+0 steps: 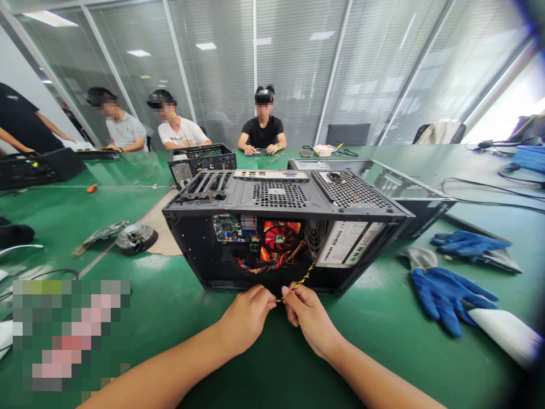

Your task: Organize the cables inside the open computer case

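Note:
An open black computer case lies in front of me with its inside facing me. A twisted yellow-and-black cable runs out of it, from beside the power supply. My left hand pinches the cable near its end, and the tip is hidden by the fingers. Close beside it, my right hand is closed on the same cable, thumb on top. Deeper in the case are a red fan, a bundle of coloured wires and part of a motherboard.
Blue-and-grey gloves lie at the right by a white object. A round metal-and-black part sits left on cardboard. Other cases stand behind. Several people work across the green table; cables lie at right.

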Demonstrator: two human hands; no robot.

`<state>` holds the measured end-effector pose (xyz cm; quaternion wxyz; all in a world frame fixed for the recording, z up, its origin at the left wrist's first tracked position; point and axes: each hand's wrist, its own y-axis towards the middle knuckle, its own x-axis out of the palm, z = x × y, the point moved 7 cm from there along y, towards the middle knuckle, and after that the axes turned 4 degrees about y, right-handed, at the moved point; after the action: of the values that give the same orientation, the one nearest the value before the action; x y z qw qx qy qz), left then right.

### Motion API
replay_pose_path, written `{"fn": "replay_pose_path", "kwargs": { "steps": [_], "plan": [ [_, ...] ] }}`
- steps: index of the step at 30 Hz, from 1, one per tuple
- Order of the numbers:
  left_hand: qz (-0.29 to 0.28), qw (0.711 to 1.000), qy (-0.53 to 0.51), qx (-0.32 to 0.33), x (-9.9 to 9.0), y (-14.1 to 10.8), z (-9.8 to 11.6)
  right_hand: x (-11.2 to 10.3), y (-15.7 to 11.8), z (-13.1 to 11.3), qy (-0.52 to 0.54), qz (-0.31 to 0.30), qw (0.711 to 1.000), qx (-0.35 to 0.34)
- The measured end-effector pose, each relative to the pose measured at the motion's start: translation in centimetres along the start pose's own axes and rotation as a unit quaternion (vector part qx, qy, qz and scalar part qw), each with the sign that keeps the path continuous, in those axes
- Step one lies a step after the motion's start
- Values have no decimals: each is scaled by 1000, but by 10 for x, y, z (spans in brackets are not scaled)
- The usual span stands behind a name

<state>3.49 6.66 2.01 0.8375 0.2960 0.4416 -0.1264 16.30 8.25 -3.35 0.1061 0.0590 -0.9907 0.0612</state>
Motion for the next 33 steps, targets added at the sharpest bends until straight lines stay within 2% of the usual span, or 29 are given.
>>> {"fn": "replay_pose_path", "kwargs": {
  "steps": [7, 19, 28, 33],
  "plan": [
    [-1, 1000, -18, -16, -4, 2, 2, 0, -1, -4, -12, 4, 1000, -1],
    [-34, 977, -154, -144, -3, 8, -8, 3, -2, -6, -21, 0, 1000, 2],
    [-44, 967, -178, -177, 1, 5, -13, 3, -3, -9, -34, 0, 999, 2],
    [-44, 973, -166, -152, 1, 6, -11, 3, -2, -8, -31, 5, 999, 8]
  ]
}}
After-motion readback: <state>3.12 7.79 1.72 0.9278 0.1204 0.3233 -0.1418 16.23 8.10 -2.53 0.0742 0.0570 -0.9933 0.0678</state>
